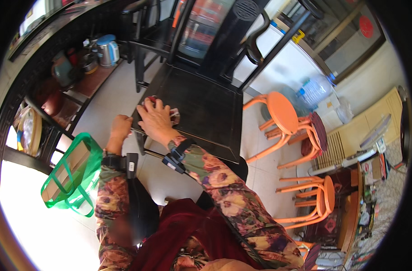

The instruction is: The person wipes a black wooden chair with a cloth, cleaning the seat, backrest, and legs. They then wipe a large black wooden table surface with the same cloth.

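A black wooden armchair [206, 108] stands before me, its flat seat facing up. Over the seat's left edge my right hand [155, 118] is spread, pressing on a crumpled dark red and white cloth [174, 116] that shows beside and beyond the fingers. Just left of the seat's corner is my left hand [121, 126], its fingers curled; whether it holds something or grips the edge cannot be told. Both wrists carry black straps with small devices.
A green bag [90, 149] holding cardboard stands on the floor at left. Orange stools [283, 113] are at right, near large water bottles [316, 88]. A low shelf at upper left holds an electric kettle [107, 50]. Another black chair stands behind.
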